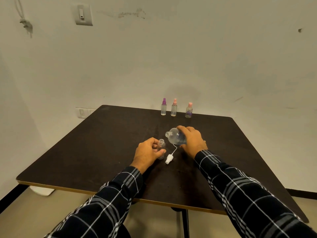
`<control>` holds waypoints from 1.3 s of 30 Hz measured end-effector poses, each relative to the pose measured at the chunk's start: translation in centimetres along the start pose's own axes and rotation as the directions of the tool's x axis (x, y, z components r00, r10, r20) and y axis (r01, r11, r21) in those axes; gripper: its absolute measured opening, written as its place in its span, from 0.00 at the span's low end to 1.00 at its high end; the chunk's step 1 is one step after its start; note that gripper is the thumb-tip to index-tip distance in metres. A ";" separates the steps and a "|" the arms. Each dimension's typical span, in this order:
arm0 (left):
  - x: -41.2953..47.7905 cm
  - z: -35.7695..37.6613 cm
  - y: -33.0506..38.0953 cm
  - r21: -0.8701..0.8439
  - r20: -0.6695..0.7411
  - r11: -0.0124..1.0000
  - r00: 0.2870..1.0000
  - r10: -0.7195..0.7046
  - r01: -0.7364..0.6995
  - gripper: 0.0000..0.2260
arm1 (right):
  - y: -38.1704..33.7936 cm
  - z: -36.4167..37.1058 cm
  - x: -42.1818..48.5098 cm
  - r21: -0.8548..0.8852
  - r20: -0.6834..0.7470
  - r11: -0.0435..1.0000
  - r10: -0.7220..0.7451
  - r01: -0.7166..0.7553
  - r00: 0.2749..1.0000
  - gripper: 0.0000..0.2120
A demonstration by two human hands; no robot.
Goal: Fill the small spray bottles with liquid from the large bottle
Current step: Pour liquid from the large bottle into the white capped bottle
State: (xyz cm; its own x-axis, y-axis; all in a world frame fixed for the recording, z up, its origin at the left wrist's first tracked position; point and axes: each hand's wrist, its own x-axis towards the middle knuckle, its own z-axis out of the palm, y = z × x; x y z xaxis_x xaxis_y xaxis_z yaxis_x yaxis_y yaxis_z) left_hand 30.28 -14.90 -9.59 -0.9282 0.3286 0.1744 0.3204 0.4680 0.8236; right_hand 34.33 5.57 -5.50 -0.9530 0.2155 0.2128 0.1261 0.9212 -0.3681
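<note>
Clear uncapped small bottle (161, 145) is gripped by left hand (147, 152), large bottle (175, 137) clasped tilted in right hand (193, 140); filling judged unstarted.

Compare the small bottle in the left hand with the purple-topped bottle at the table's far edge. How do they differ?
The held bottle has an open neck; the purple-topped bottle wears its spray top. The held bottle is gripped by the left hand; the purple-topped bottle stands free, untouched. Both are small, clear and upright.
</note>
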 end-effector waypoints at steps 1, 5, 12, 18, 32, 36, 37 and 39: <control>0.0 0.0 0.0 0.003 -0.001 1.000 1.000 -0.001 0.001 0.12 | 0.0 0.0 0.0 -0.018 0.008 1.000 0.000 0.000 1.000 0.34; 0.0 -0.1 0.2 0.016 -0.002 1.000 1.000 -0.004 0.004 0.12 | -0.1 0.0 0.1 -0.052 0.021 0.999 -0.009 0.010 1.000 0.34; -0.2 -0.2 0.3 0.023 -0.001 1.000 1.000 -0.014 0.014 0.12 | -0.5 0.1 0.1 -0.122 0.018 0.990 -0.065 0.067 0.998 0.34; -0.2 -0.1 0.2 0.026 0.001 1.000 1.000 -0.012 0.012 0.12 | -0.5 0.2 0.1 -0.126 -0.005 0.989 -0.084 0.083 0.996 0.34; -0.2 -0.1 0.1 0.011 0.001 1.000 1.000 -0.015 0.015 0.12 | -1.2 -0.1 0.1 -0.211 -0.023 0.972 -0.107 0.100 0.994 0.32; -0.2 0.0 0.1 0.016 0.002 1.000 1.000 -0.019 0.019 0.12 | -1.3 -0.3 0.0 -0.223 -0.019 0.970 -0.100 0.094 0.995 0.32; -0.2 0.0 0.1 0.019 0.002 1.000 1.000 -0.020 0.020 0.12 | -1.3 -0.3 0.0 -0.223 -0.017 0.970 -0.100 0.093 0.995 0.32; -0.1 0.0 0.1 0.020 0.002 1.000 1.000 -0.020 0.020 0.12 | -1.3 -0.3 -0.1 -0.227 -0.020 0.969 -0.103 0.095 0.995 0.32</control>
State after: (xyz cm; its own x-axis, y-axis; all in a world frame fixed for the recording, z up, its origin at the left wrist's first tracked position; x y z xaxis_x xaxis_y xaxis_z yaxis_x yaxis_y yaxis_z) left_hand 30.38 -14.91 -9.55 -0.9343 0.3203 0.1566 0.3051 0.4911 0.8159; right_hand 34.32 4.45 -4.76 -0.9553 0.1263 0.2674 0.0939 0.9870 -0.1306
